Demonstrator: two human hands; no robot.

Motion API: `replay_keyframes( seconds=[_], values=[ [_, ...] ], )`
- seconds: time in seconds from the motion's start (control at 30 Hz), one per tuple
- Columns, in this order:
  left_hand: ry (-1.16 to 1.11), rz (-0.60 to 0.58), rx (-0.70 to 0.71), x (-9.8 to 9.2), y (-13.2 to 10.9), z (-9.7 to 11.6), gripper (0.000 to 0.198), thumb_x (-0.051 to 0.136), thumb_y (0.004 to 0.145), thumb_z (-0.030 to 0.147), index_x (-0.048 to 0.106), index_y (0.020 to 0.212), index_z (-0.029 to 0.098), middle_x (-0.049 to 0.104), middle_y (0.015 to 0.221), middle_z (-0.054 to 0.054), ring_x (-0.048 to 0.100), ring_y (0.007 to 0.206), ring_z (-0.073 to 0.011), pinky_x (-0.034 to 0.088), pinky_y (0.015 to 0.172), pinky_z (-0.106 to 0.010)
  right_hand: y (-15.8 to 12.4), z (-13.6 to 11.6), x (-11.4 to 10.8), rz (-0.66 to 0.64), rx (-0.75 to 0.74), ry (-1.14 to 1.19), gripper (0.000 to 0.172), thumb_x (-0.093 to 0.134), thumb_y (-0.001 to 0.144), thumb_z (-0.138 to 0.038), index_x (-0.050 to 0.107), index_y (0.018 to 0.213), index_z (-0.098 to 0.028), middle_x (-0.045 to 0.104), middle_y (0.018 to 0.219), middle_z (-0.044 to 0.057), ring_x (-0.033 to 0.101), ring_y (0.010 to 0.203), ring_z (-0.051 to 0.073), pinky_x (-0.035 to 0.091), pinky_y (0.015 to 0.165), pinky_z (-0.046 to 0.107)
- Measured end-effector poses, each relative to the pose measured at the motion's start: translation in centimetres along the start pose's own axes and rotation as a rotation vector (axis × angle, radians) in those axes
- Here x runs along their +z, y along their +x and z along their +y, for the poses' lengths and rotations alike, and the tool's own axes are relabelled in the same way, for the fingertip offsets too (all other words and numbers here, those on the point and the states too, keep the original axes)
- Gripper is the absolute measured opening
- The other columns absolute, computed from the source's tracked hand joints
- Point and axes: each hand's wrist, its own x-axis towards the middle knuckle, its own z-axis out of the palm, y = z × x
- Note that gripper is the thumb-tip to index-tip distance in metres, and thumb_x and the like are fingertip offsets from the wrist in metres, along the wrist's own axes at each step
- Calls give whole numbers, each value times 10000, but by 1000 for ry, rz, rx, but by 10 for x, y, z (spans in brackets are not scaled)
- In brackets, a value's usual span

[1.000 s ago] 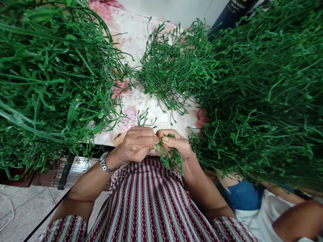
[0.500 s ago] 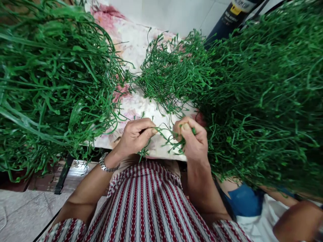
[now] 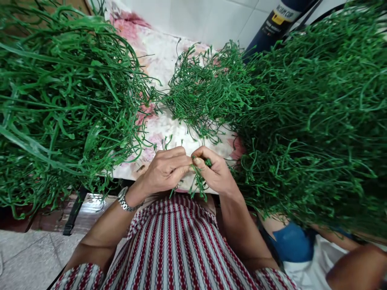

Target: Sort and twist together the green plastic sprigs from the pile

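Observation:
My left hand [image 3: 167, 169] is closed in a pinch on thin green stems that look like plastic. My right hand [image 3: 213, 171] almost touches it, thumb and forefinger pinched on a small bunch of green stems [image 3: 198, 183] that hangs below the fingers. Short tips also poke out above and below my left hand. Both hands are low over the near edge of a flowered cloth [image 3: 160, 125]. Beyond them lies a loose heap of thin green stems [image 3: 208, 88] with small bud-like ends.
A tall pile of broader green strands [image 3: 60, 100] fills the left side. A larger pile of fine green stems [image 3: 317, 121] fills the right. A dark blue cylinder [image 3: 272, 28] lettered "VACUUM CUP" leans at the back. Another person's arm [image 3: 359, 266] shows at lower right.
My right hand has moved left and slightly down, up to my left hand. The stems stretched between the hands now bunch and hang under the right fingers.

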Motion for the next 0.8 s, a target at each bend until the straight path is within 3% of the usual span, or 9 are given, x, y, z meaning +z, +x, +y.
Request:
replay_keyframes(
  seconds=[0.1, 0.23, 0.33, 0.43, 0.6, 0.8],
  values=[
    [153, 57, 50, 2, -2, -1, 131, 486, 789, 80, 572, 722, 152, 500, 650, -7, 465, 579, -93, 353, 524, -225, -2, 7, 1, -117, 134, 210, 349, 464, 864, -447, 469, 667, -159, 399, 584, -42, 332, 512, 65, 264, 475, 206],
    [289, 20, 134, -1, -1, 1, 161, 462, 781, 64, 585, 745, 161, 512, 646, -1, 479, 577, -93, 368, 531, -224, -7, 17, 2, -296, 275, 514, 417, 503, 808, -535, 543, 693, -136, 377, 529, -49, 278, 435, 53, 185, 410, 208],
    [264, -16, 153, -3, -1, 0, 170, 455, 778, 64, 583, 739, 170, 512, 641, 1, 462, 564, -94, 363, 527, -231, -9, 20, 8, -275, 328, 698, 414, 600, 727, -540, 541, 671, -134, 372, 500, -57, 267, 405, 45, 171, 392, 204],
    [71, 25, 122, 1, -3, -2, 163, 462, 787, 65, 584, 755, 169, 514, 638, -7, 466, 565, -97, 360, 508, -228, -10, 18, 16, -191, 339, 774, 371, 664, 690, -472, 515, 621, -139, 376, 492, -60, 278, 407, 38, 199, 401, 195],
    [-275, 159, 3, 7, -1, 0, 121, 528, 811, 124, 600, 722, 162, 544, 610, -18, 513, 603, -111, 399, 536, -230, -9, 14, 24, -127, 238, 782, 364, 646, 706, -453, 505, 568, -148, 385, 467, -54, 311, 403, 53, 256, 411, 212],
    [-439, 325, -101, 14, 3, 3, 131, 549, 806, 131, 616, 697, 163, 532, 587, -5, 485, 583, -103, 374, 528, -231, -3, 10, 27, -68, 6, 558, 390, 589, 759, -481, 503, 562, -156, 422, 515, -28, 356, 457, 76, 301, 463, 230]
  ],
)
